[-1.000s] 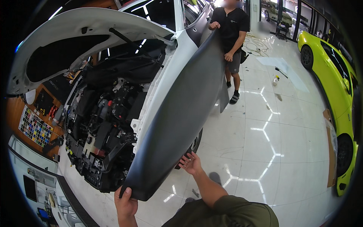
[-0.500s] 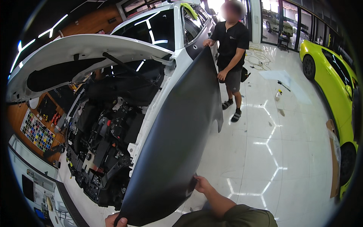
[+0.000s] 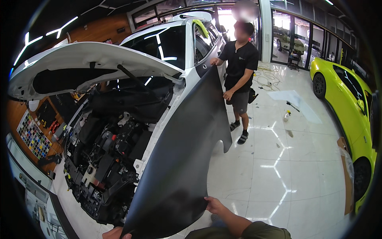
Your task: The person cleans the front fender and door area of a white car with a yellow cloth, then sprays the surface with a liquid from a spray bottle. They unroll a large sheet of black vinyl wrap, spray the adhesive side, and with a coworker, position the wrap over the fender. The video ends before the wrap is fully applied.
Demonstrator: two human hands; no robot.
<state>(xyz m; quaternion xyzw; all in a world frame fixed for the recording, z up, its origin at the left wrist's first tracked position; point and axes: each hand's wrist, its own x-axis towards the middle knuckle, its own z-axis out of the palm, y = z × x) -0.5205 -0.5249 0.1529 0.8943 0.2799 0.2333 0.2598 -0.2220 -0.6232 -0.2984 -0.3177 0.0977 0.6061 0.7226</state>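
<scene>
A large sheet of matte black film (image 3: 179,151) stretches lengthwise along the side of the white car (image 3: 193,85) with its hood up. My left hand (image 3: 114,233) pinches the near left corner at the lower edge of the picture, partly cut off. On the near right edge, my right hand (image 3: 213,205) grips the sheet between thumb and fingers. At the far end a co-worker (image 3: 240,59) in dark clothes holds it, one hand at the top corner and the other at the right edge. A notch shows in the sheet's right edge.
The raised hood (image 3: 103,55) and exposed engine bay (image 3: 107,159) are at left. A bright green car (image 3: 346,95) stands at right beside a cardboard piece (image 3: 347,179). On the glossy floor lie a spray bottle (image 3: 287,116), a clear sheet (image 3: 296,104) and a coiled hose (image 3: 266,79).
The sheet hangs flatter and more of its right-edge notch shows. The whole view has tilted slightly up. Both my hands and the co-worker's hands keep their grip.
</scene>
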